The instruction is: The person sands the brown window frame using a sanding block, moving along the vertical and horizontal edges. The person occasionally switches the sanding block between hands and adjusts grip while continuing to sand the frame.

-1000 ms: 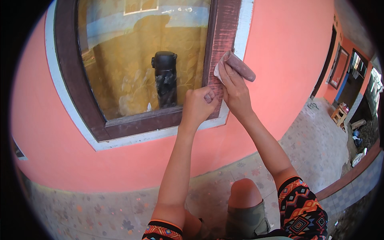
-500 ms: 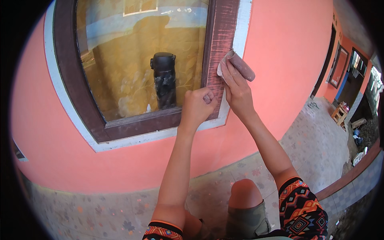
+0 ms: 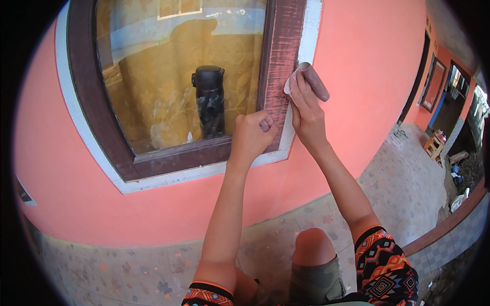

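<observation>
A curled sheet of sandpaper [image 3: 314,81], brownish on one face and pale on the other, is pinched in my right hand [image 3: 308,115]. Its fingers press it against the white border [image 3: 310,38] along the right side of the window. On the brown wooden window frame [image 3: 284,46], whose surface is scuffed with reddish streaks, rests my left hand [image 3: 252,133]. That hand is closed, and a small greyish-purple patch shows between its fingers; I cannot make out what it is.
Behind the window glass [image 3: 153,92], a black bottle-shaped thing [image 3: 210,102] shows before a yellow patterned curtain. Pink wall [image 3: 367,66] surrounds the window. Patterned tile floor [image 3: 153,270] lies below. At the far right are a small wooden stool [image 3: 434,145] and a doorway [image 3: 451,97].
My right hand has slid slightly right with the sandpaper, from the brown frame's edge onto the white border. My left hand has stayed in place.
</observation>
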The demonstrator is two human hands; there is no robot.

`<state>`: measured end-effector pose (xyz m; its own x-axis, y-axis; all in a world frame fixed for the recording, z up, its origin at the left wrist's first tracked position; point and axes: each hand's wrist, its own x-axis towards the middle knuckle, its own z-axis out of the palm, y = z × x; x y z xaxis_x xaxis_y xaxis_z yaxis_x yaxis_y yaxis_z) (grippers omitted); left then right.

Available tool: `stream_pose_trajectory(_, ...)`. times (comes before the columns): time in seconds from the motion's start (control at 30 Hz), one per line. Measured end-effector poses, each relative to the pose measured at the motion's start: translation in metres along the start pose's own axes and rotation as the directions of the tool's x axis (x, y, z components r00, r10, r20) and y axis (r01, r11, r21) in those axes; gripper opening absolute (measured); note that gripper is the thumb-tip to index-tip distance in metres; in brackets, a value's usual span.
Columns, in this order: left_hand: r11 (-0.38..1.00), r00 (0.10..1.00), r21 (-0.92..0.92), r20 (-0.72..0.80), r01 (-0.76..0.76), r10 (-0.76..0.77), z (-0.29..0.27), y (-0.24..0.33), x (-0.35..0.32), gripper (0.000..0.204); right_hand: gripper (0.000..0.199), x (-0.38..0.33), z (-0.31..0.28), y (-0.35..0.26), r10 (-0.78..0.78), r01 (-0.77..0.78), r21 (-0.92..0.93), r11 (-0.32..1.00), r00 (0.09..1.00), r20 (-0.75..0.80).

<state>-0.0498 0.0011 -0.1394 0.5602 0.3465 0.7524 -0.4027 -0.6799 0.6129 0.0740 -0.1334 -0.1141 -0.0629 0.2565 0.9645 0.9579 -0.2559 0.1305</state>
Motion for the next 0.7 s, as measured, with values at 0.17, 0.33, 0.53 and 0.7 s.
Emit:
stream_pose_trajectory(0.17, 1.000, 1.000, 0.002, -0.004, -0.017, 0.017, 0.0007, -0.0008, 0.0007, 0.008, 0.061, -0.0060, 0.0002, 0.0001, -0.020, 0.020, 0.007, 1.000, 1.000, 0.018)
stream_pose_trajectory(0.33, 0.999, 0.998, -0.008, -0.030, -0.051, 0.051, 0.0027, -0.0041, 0.0008, 0.008, 0.065, -0.0078, -0.0006, -0.0014, -0.075, 0.076, -0.010, 0.997, 0.995, 0.061)
stream_pose_trajectory(0.53, 0.999, 0.999, -0.007, -0.026, -0.042, 0.042, 0.0032, -0.0051, 0.0004, 0.007, 0.058, -0.0043, -0.0038, -0.0025, -0.103, 0.102, 0.011, 0.995, 0.991, 0.080)
stream_pose_trajectory(0.7, 1.000, 1.000, 0.001, -0.015, -0.024, 0.024, 0.0013, -0.0021, 0.0002, 0.008, 0.057, 0.0004, -0.0054, -0.0009, -0.037, 0.036, 0.018, 0.999, 0.998, 0.048)
